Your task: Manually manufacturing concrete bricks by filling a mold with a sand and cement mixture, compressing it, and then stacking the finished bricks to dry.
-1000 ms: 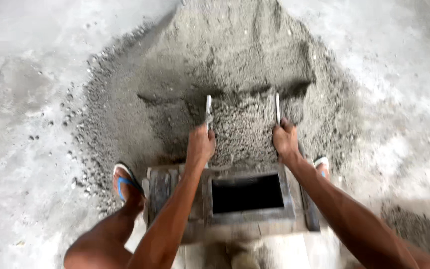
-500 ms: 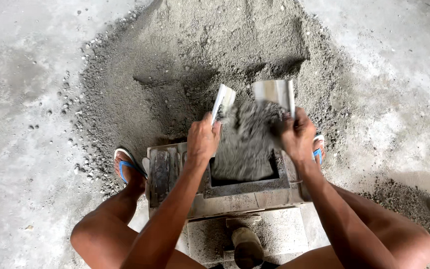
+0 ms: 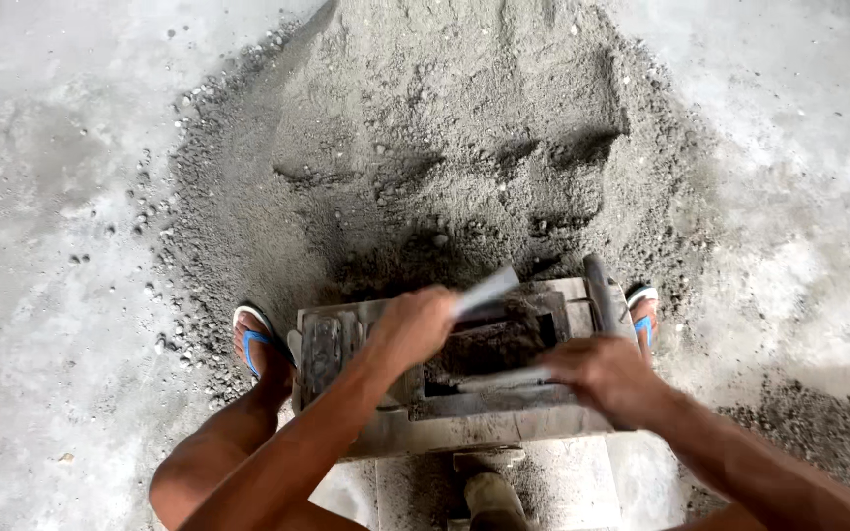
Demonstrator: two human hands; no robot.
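While both hands work over the metal block mould (image 3: 366,438), each grips a flat metal scoop plate: left hand (image 3: 413,329) closed on the left plate (image 3: 484,292), right hand (image 3: 602,376) closed on the right plate (image 3: 504,380). Half a second ago the plates were raised, carrying a load of damp mix; now they are down at the cavity, and the mix (image 3: 489,344) sits inside, near full by my judgement. Sandalled feet (image 3: 258,346) at 9 and 3 o'clock of the mould. At 12 o'clock, beyond, the grey sand-cement heap (image 3: 445,128), scooped hollows showing, on the concrete floor (image 3: 41,197).
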